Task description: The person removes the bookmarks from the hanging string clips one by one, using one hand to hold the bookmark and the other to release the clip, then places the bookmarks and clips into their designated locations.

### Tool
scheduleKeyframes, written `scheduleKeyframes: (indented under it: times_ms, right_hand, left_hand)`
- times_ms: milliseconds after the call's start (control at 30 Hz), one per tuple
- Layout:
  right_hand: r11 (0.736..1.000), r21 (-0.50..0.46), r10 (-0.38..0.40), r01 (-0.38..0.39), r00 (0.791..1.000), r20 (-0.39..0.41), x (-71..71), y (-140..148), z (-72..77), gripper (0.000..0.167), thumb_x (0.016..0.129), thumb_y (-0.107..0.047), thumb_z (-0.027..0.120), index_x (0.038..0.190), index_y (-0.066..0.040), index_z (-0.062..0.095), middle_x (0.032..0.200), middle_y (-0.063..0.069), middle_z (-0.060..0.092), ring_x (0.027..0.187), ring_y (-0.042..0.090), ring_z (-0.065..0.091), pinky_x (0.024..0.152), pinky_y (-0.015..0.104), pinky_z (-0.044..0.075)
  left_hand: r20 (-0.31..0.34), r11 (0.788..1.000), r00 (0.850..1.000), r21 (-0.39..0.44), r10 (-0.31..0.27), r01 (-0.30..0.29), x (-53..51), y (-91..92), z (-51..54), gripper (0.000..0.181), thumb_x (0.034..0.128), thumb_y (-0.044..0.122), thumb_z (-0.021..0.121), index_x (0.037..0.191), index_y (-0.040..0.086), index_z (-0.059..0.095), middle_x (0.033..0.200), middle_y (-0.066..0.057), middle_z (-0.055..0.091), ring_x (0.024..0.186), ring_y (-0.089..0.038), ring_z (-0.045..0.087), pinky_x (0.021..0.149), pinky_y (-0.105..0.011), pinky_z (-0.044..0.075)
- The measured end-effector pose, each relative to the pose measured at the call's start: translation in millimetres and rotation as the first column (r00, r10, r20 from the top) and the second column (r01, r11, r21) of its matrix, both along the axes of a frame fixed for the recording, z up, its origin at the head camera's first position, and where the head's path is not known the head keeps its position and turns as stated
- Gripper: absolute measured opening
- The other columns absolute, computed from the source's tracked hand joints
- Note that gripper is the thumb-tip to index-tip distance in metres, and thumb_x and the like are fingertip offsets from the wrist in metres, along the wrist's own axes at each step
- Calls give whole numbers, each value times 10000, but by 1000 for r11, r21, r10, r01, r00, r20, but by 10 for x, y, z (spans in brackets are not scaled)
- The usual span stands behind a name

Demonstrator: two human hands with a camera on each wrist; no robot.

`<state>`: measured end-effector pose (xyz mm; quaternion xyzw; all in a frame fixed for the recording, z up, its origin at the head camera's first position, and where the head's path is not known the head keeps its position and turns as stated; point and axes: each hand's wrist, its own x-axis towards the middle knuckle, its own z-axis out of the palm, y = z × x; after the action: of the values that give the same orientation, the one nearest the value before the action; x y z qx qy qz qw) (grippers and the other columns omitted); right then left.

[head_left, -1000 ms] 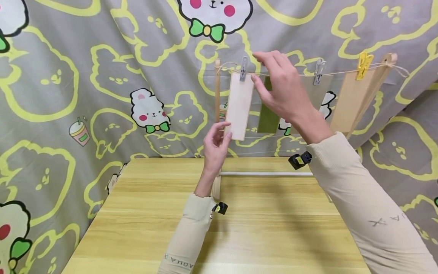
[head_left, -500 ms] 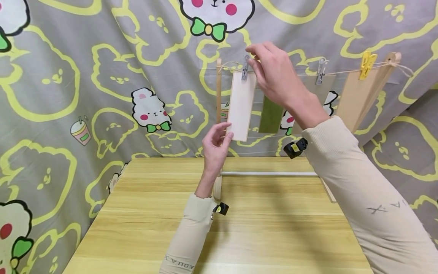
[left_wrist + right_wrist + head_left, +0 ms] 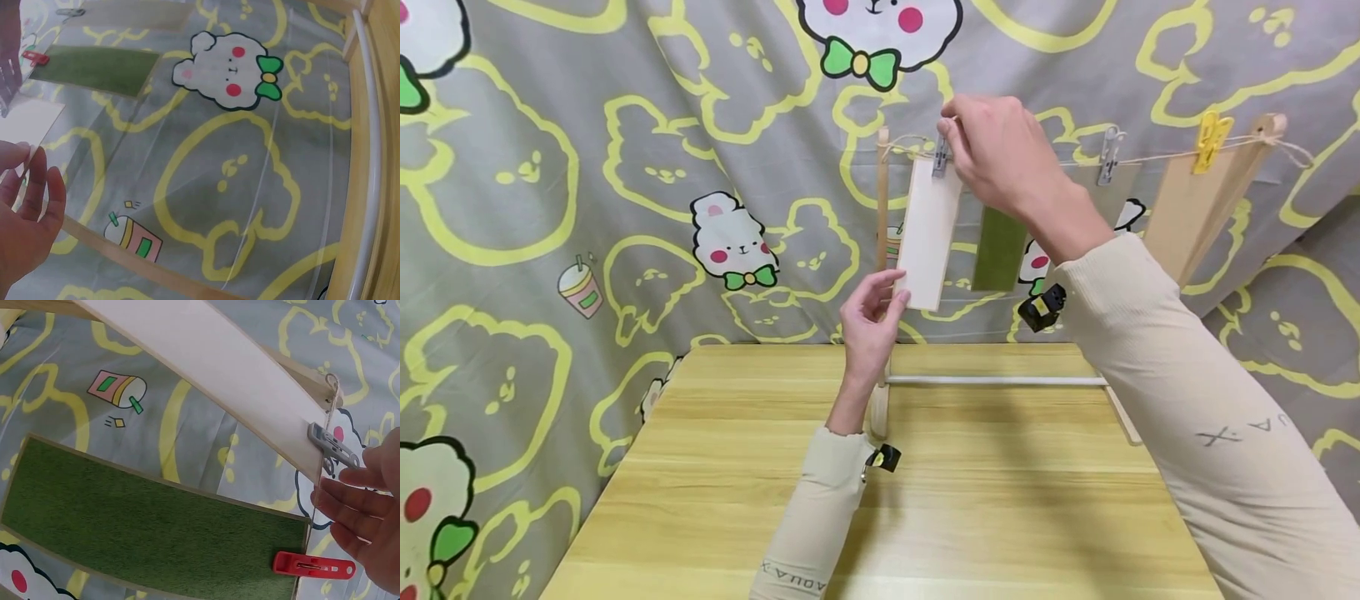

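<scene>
A white rectangular strip (image 3: 928, 237) hangs from a string, with a grey clothespin (image 3: 940, 156) clipped at its top edge. My left hand (image 3: 870, 321) pinches the strip's lower left edge between thumb and fingers. Up at the string, my right hand (image 3: 1003, 154) pinches the upper end of that clothespin; in the right wrist view the thumb and index finger meet at the clothespin's (image 3: 334, 447) handles, the other fingers loosely bent beside the string. Beside the white strip hangs a green strip (image 3: 156, 519), held by a red clothespin (image 3: 312, 565).
A wooden frame with a left post (image 3: 883, 192) and a white crossbar (image 3: 1000, 381) stands on the wooden table (image 3: 737, 500). Farther right hang a grey strip with a grey clothespin (image 3: 1109, 156) and a tan strip with a yellow clothespin (image 3: 1212, 143). A patterned curtain (image 3: 647, 208) hangs behind.
My right hand has moved left onto the grey clothespin's top, its thumb and fingers closing together there. My left hand stays at the strip's lower edge.
</scene>
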<state>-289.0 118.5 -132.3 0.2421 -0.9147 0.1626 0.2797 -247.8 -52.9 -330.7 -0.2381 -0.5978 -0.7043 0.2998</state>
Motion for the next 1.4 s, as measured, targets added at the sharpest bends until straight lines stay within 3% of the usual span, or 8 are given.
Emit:
scheduleKeyframes:
  times_ms: [267, 400, 633, 867, 1100, 1400]
  right_hand:
    - [1000, 14, -1, -1, 992, 130, -30, -24, 73, 416, 1113, -270, 412, 1346, 2, 624, 1269, 186, 677, 1058, 314, 628, 896, 445, 520]
    - [999, 33, -23, 18, 985, 169, -41, -8, 104, 444, 1113, -299, 402, 1366, -6, 619, 1302, 179, 667, 1083, 307, 615, 906, 448, 503]
    - [999, 30, 14, -20, 981, 192, -51, 27, 170, 446, 1106, -281, 412, 1324, 30, 646, 1240, 199, 677, 1057, 309, 585, 900, 456, 475]
    - [999, -51, 19, -9, 979, 201, -34, 63, 192, 416, 1084, -316, 477, 1297, -23, 683, 1174, 125, 692, 1037, 237, 579, 891, 396, 462]
    - [994, -108, -12, 30, 986, 167, -19, 92, 203, 359, 1056, -322, 525, 1220, -67, 717, 1093, 63, 697, 949, 169, 557, 793, 281, 427]
    - [974, -221, -28, 48, 995, 91, 17, 91, 170, 297, 1049, -289, 559, 1166, -82, 738, 1046, 42, 692, 916, 133, 560, 774, 225, 426]
  left_hand:
    - [1, 1000, 1000, -1, 4, -4, -198, -39, -179, 261, 896, -157, 680, 1155, -139, 661, 1019, -341, 688, 793, -252, 641, 672, -172, 516]
    - [-19, 1000, 1000, -7, -2, 2, -228, -62, -213, 248, 909, -102, 706, 1157, -95, 691, 975, -315, 700, 734, -249, 616, 666, -178, 507]
    - [-49, 1000, 999, -4, -2, 1, -245, -77, -224, 227, 911, -64, 729, 1138, -55, 719, 926, -274, 712, 692, -266, 592, 644, -189, 499]
    - [-47, 1000, 999, -30, 3, -5, -258, -56, -225, 225, 918, -49, 728, 1143, -39, 717, 919, -244, 718, 708, -165, 622, 671, -208, 524]
    - [-47, 1000, 999, -14, 5, -5, -254, -36, -198, 231, 914, -68, 722, 1144, -49, 715, 928, -263, 712, 715, -264, 610, 670, -200, 518]
    - [-48, 1000, 999, -14, 13, -14, -208, -26, -190, 243, 903, -95, 718, 1146, -88, 700, 930, -303, 699, 719, -227, 608, 682, -199, 518]
